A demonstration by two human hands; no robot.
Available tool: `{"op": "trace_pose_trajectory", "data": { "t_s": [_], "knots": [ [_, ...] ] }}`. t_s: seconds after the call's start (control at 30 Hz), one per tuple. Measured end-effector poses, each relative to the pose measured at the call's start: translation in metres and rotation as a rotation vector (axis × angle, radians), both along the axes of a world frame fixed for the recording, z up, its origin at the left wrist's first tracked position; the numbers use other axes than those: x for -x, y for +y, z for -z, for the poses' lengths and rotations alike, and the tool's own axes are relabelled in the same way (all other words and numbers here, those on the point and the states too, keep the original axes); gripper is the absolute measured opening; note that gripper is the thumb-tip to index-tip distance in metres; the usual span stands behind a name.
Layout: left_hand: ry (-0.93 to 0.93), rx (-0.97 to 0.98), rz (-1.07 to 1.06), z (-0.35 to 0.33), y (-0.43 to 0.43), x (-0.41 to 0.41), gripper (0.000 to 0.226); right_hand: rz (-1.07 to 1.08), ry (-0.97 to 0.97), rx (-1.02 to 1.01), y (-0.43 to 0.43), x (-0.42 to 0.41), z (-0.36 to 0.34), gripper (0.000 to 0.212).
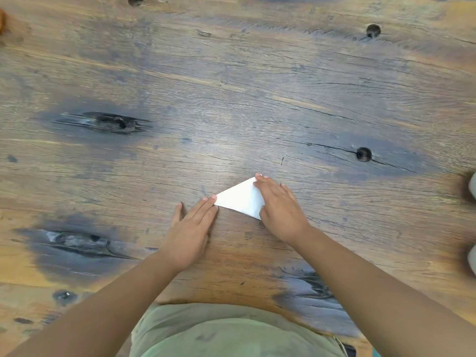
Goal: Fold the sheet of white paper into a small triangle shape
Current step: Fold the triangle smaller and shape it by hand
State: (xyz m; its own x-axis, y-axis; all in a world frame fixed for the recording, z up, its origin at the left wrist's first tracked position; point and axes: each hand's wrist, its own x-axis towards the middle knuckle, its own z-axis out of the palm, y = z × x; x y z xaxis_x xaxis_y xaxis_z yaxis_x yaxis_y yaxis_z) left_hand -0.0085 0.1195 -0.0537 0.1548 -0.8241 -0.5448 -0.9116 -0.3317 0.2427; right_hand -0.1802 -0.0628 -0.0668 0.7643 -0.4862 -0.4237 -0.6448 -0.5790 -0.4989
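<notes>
The white paper [239, 198] lies flat on the wooden table as a small folded triangle, just beyond my hands. My left hand [192, 228] rests palm down with straight fingers, its fingertips touching the triangle's left corner. My right hand [279, 206] lies flat over the paper's right side, fingers spread along the upper right edge and thumb at the lower right corner. That right part of the paper is hidden under the hand.
The dark, knotted wooden table [231, 112] fills the view, with small round holes [363, 154] and cracks. Two pale rounded objects [472, 186] show at the right edge. My green shirt [231, 331] is at the table's near edge.
</notes>
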Motion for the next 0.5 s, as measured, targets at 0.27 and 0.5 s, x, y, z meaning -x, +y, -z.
{"op": "trace_pose_trajectory", "data": {
  "t_s": [0.27,0.5],
  "knots": [
    [-0.02,0.129,-0.009,-0.004,-0.017,0.004,0.057,0.287,-0.172,-0.147,-0.005,0.0,-0.002,0.056],
    [-0.119,0.082,0.062,0.0,-0.032,0.019,0.062,0.575,-0.096,-0.116,-0.016,0.008,-0.001,0.042]
  ]
}}
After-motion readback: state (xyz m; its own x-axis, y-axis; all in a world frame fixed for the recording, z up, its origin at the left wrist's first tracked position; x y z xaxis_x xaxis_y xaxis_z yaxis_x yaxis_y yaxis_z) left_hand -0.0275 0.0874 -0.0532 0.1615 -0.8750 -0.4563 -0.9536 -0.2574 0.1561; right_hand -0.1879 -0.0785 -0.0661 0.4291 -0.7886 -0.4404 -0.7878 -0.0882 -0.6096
